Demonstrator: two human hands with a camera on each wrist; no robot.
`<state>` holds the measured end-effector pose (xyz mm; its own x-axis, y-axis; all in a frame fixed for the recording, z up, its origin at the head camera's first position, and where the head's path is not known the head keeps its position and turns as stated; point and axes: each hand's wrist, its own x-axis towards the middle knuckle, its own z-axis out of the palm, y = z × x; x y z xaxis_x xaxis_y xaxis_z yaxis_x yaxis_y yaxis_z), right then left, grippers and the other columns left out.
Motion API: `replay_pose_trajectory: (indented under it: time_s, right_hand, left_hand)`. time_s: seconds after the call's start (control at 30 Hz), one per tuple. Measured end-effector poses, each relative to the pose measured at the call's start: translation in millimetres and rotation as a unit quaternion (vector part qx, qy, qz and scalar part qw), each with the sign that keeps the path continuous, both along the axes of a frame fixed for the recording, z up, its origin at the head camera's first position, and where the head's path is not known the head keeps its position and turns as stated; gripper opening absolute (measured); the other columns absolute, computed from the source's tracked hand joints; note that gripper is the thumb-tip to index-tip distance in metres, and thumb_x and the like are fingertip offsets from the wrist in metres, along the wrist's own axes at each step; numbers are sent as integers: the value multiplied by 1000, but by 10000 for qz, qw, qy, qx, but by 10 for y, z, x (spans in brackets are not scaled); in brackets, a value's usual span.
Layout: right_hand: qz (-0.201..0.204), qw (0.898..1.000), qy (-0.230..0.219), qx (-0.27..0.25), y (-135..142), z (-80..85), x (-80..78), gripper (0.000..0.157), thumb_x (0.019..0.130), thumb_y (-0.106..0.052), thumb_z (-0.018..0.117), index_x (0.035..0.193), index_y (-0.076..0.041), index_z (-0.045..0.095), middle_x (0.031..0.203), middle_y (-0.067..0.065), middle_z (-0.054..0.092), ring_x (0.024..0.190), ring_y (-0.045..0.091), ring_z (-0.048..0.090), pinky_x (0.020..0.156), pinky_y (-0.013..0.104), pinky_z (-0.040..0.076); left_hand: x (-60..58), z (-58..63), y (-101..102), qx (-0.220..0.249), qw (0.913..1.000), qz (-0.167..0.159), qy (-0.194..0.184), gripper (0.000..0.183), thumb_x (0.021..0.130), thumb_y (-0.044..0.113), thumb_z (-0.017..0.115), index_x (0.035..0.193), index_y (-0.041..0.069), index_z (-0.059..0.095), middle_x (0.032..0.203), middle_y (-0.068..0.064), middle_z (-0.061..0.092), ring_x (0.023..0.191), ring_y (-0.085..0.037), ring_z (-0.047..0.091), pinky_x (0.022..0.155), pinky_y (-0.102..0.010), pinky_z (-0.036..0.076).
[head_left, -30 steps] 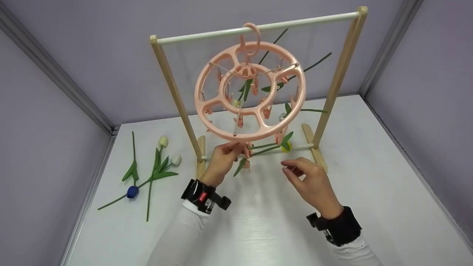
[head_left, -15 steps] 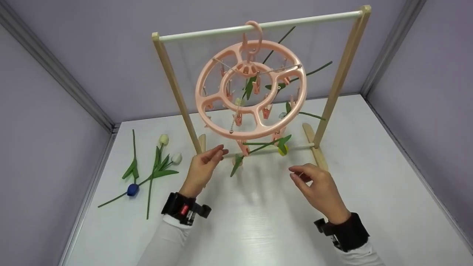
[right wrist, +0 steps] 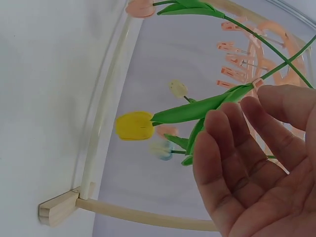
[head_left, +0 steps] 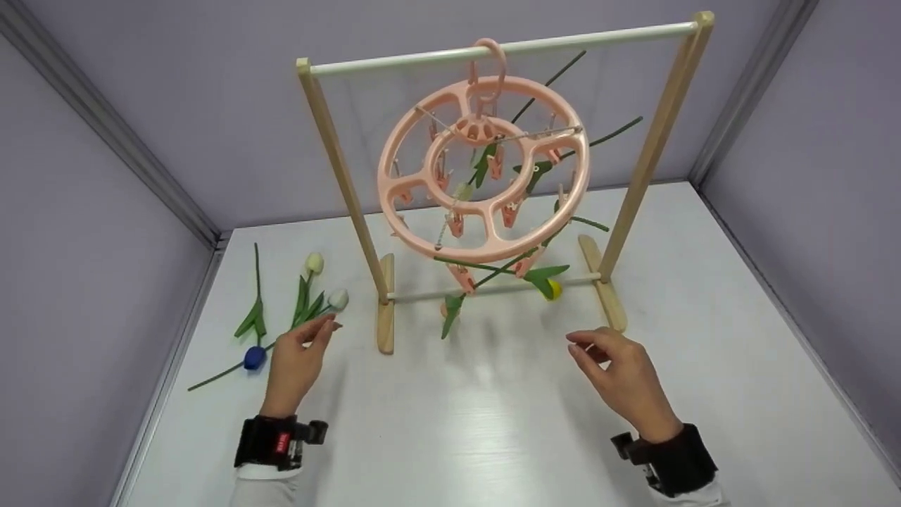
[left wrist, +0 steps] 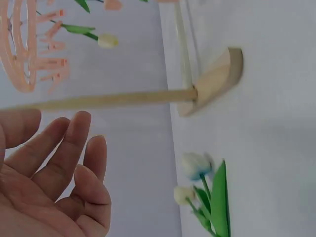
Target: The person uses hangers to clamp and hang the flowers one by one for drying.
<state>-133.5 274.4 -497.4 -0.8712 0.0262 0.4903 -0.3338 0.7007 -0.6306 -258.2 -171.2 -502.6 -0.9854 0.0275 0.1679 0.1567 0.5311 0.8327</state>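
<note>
My left hand [head_left: 294,362], fingers loosely bent and holding nothing, hovers over the flowers at the left. Near its fingertips is a white tulip [head_left: 338,300], with a cream tulip [head_left: 314,263] behind it; the hand hides part of their stems. A blue tulip [head_left: 255,358] lies just left of the hand. On the right, my right hand [head_left: 619,377] hangs relaxed with nothing in its fingers. A pink round clip hanger [head_left: 486,250] carries several tulips upside down, among them a yellow tulip [right wrist: 134,126] and a pink tulip [right wrist: 140,8].
The hanger hooks over the white top bar [head_left: 598,41] of a wooden stand, whose left post [head_left: 345,179] and right post [head_left: 654,148] rise from feet on the white table [head_left: 450,436]. Grey-lilac walls [head_left: 91,296] enclose the table.
My left hand has let go at the hanger's front clip and swung left and down to the loose tulips. The right hand has drawn back slightly toward me. The hanger sways a little.
</note>
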Motion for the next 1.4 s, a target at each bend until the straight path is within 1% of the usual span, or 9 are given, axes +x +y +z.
replay_pose_trajectory:
  time_s: [0.17,0.3,0.37,0.47,0.57,0.83,1.0,1.1,1.4]
  right_hand:
    - [-162,9997,-159,-6,16,-57,43,17,87,-2,75,102,-10,76,91,-10,68,76,5,63,66,24,54]
    - [-254,9993,-256,-38,26,-91,63,16,88,-2,75,102,-10,76,91,-10,69,76,6,64,66,24,54]
    - [-288,9991,-310,-36,28,-114,71,15,88,-4,75,102,-10,76,91,-8,70,75,6,64,65,25,54]
    - [-338,9988,-352,27,33,-163,73,15,88,-3,75,102,-8,76,91,-7,69,75,6,64,65,26,54]
    - [-390,9986,-317,154,33,-215,69,16,87,-2,76,102,-8,76,90,-7,68,76,7,64,66,28,55]
    - [-470,9974,-402,366,33,-286,67,16,86,-1,76,100,-7,76,89,-5,68,77,7,64,67,31,56]
    - [-468,9974,-436,320,19,-291,67,16,86,-1,76,100,-7,76,88,-6,68,77,7,63,68,30,56]
    - [-425,9978,-419,297,15,-295,71,15,87,-2,76,101,-7,76,89,-7,68,77,6,63,68,29,56]
    - [-351,9977,-525,245,-11,-295,77,15,88,-2,74,102,-8,76,89,-9,67,76,6,63,68,28,55]
  left_hand:
    - [25,-128,-385,-719,9947,715,-157,33,100,23,60,122,-1,69,112,-19,70,99,-30,64,78,-38,50]
    - [66,-254,-590,-1202,9872,947,-438,33,98,21,61,120,-3,68,109,-24,69,96,-37,65,78,-46,49]
    - [95,-319,-656,-1410,9827,985,-684,36,97,22,63,121,-5,67,105,-25,69,88,-36,67,74,-47,49]
    - [120,-402,-697,-1615,9759,995,-1077,43,95,25,65,122,-8,64,101,-26,69,73,-30,68,63,-42,48]
    - [125,-482,-703,-1766,9705,1014,-1293,46,93,25,67,121,-10,62,98,-26,69,68,-28,67,57,-39,46]
    - [125,-671,-691,-1892,9679,1194,-1142,31,87,11,68,110,-10,66,91,-24,70,77,-39,66,59,-46,48]
    - [131,-733,-693,-1949,9668,1400,-879,29,88,7,63,109,-12,64,98,-31,68,87,-50,63,70,-57,48]
    - [140,-746,-702,-1962,9657,1462,-865,25,90,5,59,105,-14,66,100,-33,66,89,-52,63,74,-59,48]
    - [211,-654,-741,-1757,9662,1350,-1317,23,87,3,58,96,-13,71,92,-31,68,82,-47,65,71,-57,51]
